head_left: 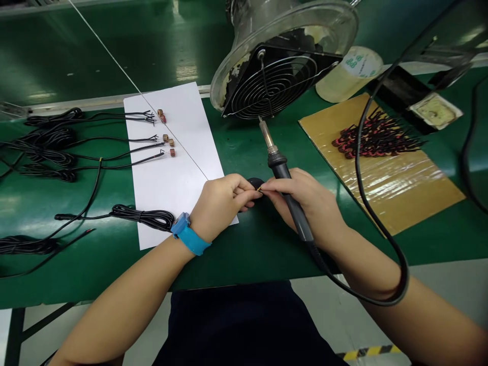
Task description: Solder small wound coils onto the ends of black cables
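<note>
Black-handled soldering iron [281,170], bare metal barrel [267,136] angled up | just below fan [269,90] | worker's right hand [314,206]: closed around iron, touching thin yellow wire [260,189] | left hand [229,201]: pinching same wire, below fan

Tilted soldering iron [280,166], pinched yellow wire [260,189]

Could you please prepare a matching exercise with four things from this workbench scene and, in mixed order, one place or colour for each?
Things:
1. Soldering iron
2. Wristband
3. Paper sheet
4. Brown board

Places or colours:
A. White
B. Under a pile of black and red pieces
C. Held in the right hand
D. Blue

Pairs: 1-C; 2-D; 3-A; 4-B
</note>
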`<action>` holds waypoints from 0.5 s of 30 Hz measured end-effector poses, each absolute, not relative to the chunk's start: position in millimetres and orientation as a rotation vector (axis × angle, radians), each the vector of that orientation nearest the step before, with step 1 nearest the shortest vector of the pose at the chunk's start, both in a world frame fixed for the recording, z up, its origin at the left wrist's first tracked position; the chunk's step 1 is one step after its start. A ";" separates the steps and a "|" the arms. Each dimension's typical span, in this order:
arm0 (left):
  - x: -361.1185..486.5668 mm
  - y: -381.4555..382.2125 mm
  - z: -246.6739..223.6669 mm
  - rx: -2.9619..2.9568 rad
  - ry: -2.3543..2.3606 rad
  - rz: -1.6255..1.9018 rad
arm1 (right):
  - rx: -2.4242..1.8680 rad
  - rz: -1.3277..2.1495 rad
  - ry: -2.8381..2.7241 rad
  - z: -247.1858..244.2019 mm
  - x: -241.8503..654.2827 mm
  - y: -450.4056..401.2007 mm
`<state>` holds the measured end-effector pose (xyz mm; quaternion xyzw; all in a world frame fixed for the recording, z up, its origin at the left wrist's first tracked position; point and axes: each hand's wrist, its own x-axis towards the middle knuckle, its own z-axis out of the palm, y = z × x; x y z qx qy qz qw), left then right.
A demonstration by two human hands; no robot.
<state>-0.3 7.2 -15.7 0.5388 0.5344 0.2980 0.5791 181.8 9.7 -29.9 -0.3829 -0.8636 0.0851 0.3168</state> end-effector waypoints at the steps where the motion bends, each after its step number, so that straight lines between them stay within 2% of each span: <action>1: -0.3 6.7 -15.4 1.298 1.255 0.705 | -1.007 0.217 -2.270 -30.5 181.4 9.5; 15: -0.5 10.5 -12.3 1.334 1.293 0.665 | -1.063 0.157 -2.169 -28.9 175.3 9.7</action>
